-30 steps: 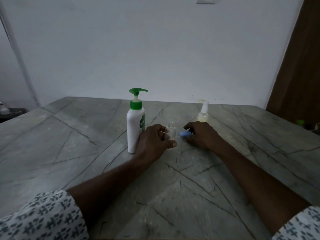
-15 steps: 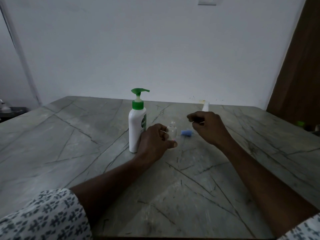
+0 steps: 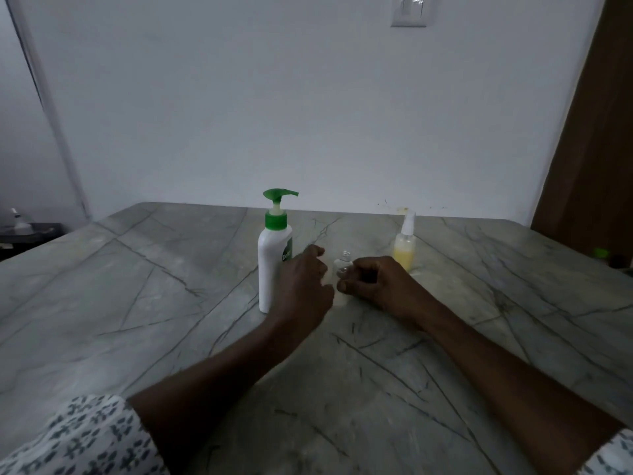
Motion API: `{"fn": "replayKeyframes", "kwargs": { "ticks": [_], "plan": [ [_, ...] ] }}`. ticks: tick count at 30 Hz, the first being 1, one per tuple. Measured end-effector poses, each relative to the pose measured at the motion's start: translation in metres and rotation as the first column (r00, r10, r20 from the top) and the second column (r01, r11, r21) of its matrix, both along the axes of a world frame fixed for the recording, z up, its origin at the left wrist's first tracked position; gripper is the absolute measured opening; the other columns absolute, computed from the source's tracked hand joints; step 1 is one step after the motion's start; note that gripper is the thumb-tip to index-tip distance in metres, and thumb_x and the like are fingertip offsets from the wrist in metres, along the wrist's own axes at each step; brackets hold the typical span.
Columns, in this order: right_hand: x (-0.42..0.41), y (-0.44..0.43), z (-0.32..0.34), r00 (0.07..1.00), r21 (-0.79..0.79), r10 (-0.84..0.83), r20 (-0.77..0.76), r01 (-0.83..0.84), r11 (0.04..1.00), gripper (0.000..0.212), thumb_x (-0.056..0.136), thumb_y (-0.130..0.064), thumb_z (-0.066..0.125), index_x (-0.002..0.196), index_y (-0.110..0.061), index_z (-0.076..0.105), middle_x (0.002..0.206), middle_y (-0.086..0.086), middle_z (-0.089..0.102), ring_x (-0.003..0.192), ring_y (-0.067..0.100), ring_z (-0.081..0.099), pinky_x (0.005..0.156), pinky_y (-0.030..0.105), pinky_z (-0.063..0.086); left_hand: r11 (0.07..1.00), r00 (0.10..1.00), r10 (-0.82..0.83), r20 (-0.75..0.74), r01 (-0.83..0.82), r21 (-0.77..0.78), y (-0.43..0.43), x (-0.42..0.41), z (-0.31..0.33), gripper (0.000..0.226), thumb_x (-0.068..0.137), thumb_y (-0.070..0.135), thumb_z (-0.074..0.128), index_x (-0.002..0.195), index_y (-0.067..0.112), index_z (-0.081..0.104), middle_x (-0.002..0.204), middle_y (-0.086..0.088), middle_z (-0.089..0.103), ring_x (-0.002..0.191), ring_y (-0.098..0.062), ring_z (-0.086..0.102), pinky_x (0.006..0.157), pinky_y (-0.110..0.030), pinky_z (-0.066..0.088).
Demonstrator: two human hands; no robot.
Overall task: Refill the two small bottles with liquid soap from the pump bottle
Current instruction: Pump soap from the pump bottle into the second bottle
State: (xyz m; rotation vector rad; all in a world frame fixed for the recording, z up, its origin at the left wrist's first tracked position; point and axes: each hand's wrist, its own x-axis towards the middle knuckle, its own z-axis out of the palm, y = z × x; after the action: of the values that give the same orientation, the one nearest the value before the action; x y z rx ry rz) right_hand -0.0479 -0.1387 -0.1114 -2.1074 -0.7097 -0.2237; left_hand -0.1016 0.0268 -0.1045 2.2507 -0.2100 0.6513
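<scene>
The right hand [image 3: 373, 281] pinches the uncapped clear bottle [image 3: 343, 265]; the left hand [image 3: 303, 286] hovers loosely curled, empty. Best steady its mouth directly under the pump bottle [image 3: 274, 265] spout.

obstacles: pump bottle [image 3: 274, 265], spray bottle [image 3: 405, 248] | free: table [image 3: 137, 303] left

Dim light throughout. Plain pale wall [image 3: 274, 97] behind, with a white switch plate [image 3: 409, 10] high up. Grey veined stone desk [image 3: 137, 286] filling the foreground. Brown wooden door [image 3: 596, 149] at right; dark low shelf [image 3: 27, 231] at far left.
</scene>
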Motion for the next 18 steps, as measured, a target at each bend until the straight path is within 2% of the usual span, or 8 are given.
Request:
{"fn": "replayKeyframes", "kwargs": {
  "ticks": [2,3,5,7,10,12,15,18],
  "plan": [
    [0.002,-0.001,0.000,1.000,0.004,-0.024,0.006,0.024,1.000,0.018,0.082,-0.031,0.076,0.071,-0.036,0.063,0.092,0.003,0.075,0.091,0.017,0.071,0.083,0.038,0.056,1.000,0.985,0.005,0.174,-0.010,0.027,0.000,-0.014,0.014,0.034,0.081,-0.003,0.068,0.114,0.004,0.062,0.094,-0.002,0.068,0.076,-0.004,0.062,0.070,-0.011,0.053],
    [0.004,-0.003,0.000,1.000,0.008,-0.028,0.005,0.028,1.000,0.019,0.083,-0.030,0.076,0.071,-0.036,0.062,0.092,0.001,0.075,0.090,0.015,0.071,0.081,0.037,0.057,0.999,0.953,0.017,0.301,-0.027,0.029,0.001,-0.022,0.022,0.025,0.083,-0.002,0.066,0.106,0.005,0.066,0.091,0.000,0.069,0.070,0.001,0.060,0.066,-0.008,0.051],
    [0.003,-0.004,0.000,1.000,0.015,-0.025,0.008,0.025,1.000,0.024,0.084,-0.027,0.076,0.069,-0.037,0.060,0.077,-0.012,0.072,0.072,0.000,0.066,0.067,0.024,0.053,0.999,0.844,0.052,0.533,-0.044,-0.027,0.004,-0.032,0.038,0.013,0.083,0.004,0.063,0.094,0.008,0.068,0.082,0.004,0.066,0.060,0.004,0.056,0.058,-0.008,0.050],
    [0.002,-0.004,-0.002,0.999,0.020,-0.032,-0.001,0.032,0.999,0.028,0.084,-0.027,0.076,0.065,-0.037,0.058,0.063,-0.017,0.065,0.059,-0.005,0.059,0.060,0.015,0.044,0.981,0.765,0.142,0.628,-0.023,-0.194,0.012,-0.033,0.050,0.012,0.084,0.011,0.057,0.093,0.011,0.065,0.076,0.001,0.064,0.057,-0.005,0.053,0.052,-0.014,0.044],
    [0.003,-0.002,-0.004,0.999,0.039,-0.039,-0.014,0.040,0.998,0.029,0.083,-0.031,0.076,0.061,-0.040,0.061,0.077,-0.010,0.072,0.078,0.005,0.069,0.070,0.021,0.051,0.913,0.760,0.323,0.564,-0.093,-0.397,0.033,-0.013,0.059,0.026,0.083,0.023,0.058,0.108,0.012,0.057,0.088,-0.004,0.051,0.078,-0.015,0.048,0.066,-0.027,0.042],
    [0.003,-0.002,-0.003,0.999,0.061,-0.041,-0.027,0.042,0.997,0.025,0.083,-0.030,0.076,0.063,-0.039,0.065,0.086,-0.010,0.075,0.086,0.006,0.070,0.076,0.022,0.053,0.931,0.827,0.288,0.483,-0.123,-0.345,0.042,0.001,0.054,0.053,0.080,0.034,0.066,0.126,0.016,0.046,0.107,-0.004,0.045,0.098,-0.016,0.046,0.079,-0.028,0.045],
    [0.001,-0.001,-0.002,0.999,0.078,-0.028,-0.040,0.031,0.996,0.018,0.084,-0.028,0.076,0.070,-0.032,0.066,0.071,-0.018,0.069,0.069,-0.008,0.063,0.064,0.010,0.044,0.977,0.909,0.125,0.398,-0.043,-0.208,0.047,0.016,0.036,0.091,0.070,0.040,0.076,0.145,0.025,0.026,0.134,-0.009,0.037,0.119,-0.018,0.041,0.092,-0.028,0.041],
    [0.001,0.001,-0.004,0.999,0.092,-0.025,-0.026,0.027,0.995,0.020,0.084,-0.026,0.076,0.070,-0.034,0.063,0.061,-0.022,0.064,0.060,-0.008,0.058,0.059,0.006,0.040,0.982,0.916,0.048,0.398,0.029,-0.188,0.050,0.025,0.029,0.108,0.068,0.032,0.083,0.151,0.030,0.015,0.140,-0.009,0.043,0.118,-0.016,0.047,0.091,-0.031,0.043]
  ]
}}
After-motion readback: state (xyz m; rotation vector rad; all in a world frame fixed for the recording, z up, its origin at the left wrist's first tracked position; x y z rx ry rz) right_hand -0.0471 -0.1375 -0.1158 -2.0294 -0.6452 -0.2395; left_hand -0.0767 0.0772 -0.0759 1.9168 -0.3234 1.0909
